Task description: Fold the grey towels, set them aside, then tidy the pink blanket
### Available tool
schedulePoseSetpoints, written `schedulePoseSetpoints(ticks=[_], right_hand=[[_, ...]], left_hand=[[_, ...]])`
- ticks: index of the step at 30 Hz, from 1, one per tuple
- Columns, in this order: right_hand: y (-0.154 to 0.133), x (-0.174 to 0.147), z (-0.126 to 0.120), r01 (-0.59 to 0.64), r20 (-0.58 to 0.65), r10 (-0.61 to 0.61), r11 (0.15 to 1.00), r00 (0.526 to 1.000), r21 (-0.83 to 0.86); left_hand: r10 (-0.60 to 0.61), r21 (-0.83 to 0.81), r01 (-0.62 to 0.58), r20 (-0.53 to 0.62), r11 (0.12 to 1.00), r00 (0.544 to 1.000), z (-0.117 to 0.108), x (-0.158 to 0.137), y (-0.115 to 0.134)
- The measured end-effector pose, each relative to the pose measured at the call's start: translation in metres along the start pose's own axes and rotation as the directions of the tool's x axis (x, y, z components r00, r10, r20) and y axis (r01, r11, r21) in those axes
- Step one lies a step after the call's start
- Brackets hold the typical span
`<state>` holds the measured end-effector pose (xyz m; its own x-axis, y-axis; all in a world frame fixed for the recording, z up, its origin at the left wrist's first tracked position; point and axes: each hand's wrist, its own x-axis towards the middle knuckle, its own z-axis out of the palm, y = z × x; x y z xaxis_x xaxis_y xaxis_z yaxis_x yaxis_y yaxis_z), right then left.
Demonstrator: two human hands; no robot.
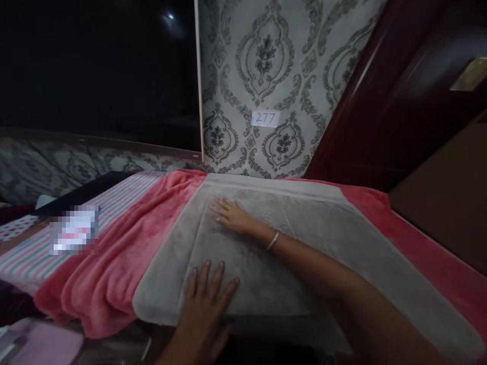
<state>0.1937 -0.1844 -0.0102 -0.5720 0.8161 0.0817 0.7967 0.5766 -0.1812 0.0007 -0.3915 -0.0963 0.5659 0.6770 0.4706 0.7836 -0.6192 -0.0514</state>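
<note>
A soft grey plush cloth [335,228] lies spread flat, with a paler band along its far edge and faint crease lines. My left hand [205,304] rests on its near left part, fingers spread. Farther in, my right hand [234,215] lies flat on the cloth near its far left corner, fingers stretched out and a beaded bracelet [273,239] on the wrist. Beneath the grey cloth is a red plush blanket [125,253], bunched in folds on the left and showing again along the right side. Neither hand holds anything.
A striped cloth [129,195] lies to the left, with a blurred-out object [74,230] on it. A large dark television screen [99,71] stands behind. Patterned wallpaper [262,45] carries a label [265,118] reading 277. A dark red door [380,101] is at the right.
</note>
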Motion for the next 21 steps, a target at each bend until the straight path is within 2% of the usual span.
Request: schedulePoseSetpoints(ticks=[3,5,8,11,15,18,21], right_hand=[[0.017,-0.066,-0.005,-0.019,0.017,0.019,1.000,1.000,0.012],[0.030,-0.103,-0.006,-0.053,0.029,0.052,0.999,0.998,0.013],[0.048,-0.134,-0.004,-0.093,0.049,0.093,0.996,0.994,0.004],[0.066,-0.137,-0.001,-0.124,0.051,0.125,0.992,0.991,-0.020],[0.096,-0.117,0.001,-0.180,0.020,0.181,0.983,0.983,-0.019],[0.122,-0.099,0.002,-0.235,0.003,0.235,0.972,0.972,0.004],[0.145,-0.083,0.005,-0.342,0.003,0.342,0.939,0.940,0.046]], left_hand=[[0.086,-0.086,-0.087,-0.017,0.992,0.996,-0.006,0.015,0.013],[0.172,-0.164,-0.165,0.033,0.973,0.984,-0.007,0.034,0.033],[0.260,-0.279,-0.216,0.131,0.936,0.957,0.003,0.064,0.071],[0.271,-0.287,-0.216,0.167,0.933,0.948,0.027,0.077,0.100],[0.226,-0.178,-0.206,0.101,0.962,0.969,0.058,0.066,0.111],[0.235,-0.151,-0.225,0.051,0.963,0.971,0.063,0.058,0.108],[0.255,-0.157,-0.243,0.058,0.957,0.965,0.054,0.059,0.105]])
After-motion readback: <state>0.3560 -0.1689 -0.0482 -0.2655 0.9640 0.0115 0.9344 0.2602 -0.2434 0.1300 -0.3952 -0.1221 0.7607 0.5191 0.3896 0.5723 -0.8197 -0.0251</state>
